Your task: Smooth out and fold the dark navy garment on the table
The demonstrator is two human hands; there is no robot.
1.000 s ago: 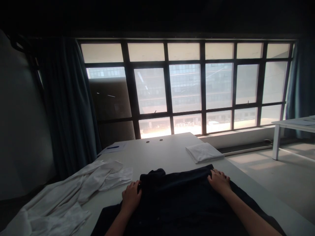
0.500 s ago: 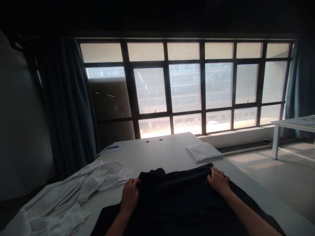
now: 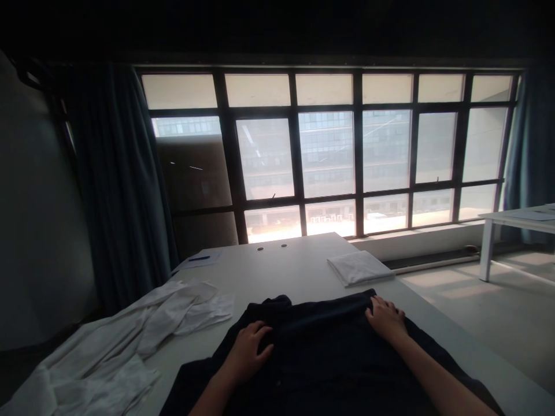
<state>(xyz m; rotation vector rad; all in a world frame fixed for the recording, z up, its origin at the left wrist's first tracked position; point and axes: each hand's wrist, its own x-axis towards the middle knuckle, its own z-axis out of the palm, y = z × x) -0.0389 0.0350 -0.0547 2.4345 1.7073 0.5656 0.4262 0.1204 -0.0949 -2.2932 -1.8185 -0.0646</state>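
a dark garment [image 3: 312, 370] is laid out on a white table [image 3: 277, 266], at its near end, and is touched by both hands. the left hand [image 3: 248, 352] is rested on it with the fingers slightly apart, not clamped. the right hand [image 3: 385, 319] is laid along its far edge, with the fingers together and flat. so far, one piece is seen folded: a white cloth [image 3: 359, 267], placed far right of the garment. one bunched white garment [image 3: 108, 346] is seen unfolded at left. one sheet of paper [image 3: 199, 261] and one pen [image 3: 199, 258] are seen at far left.
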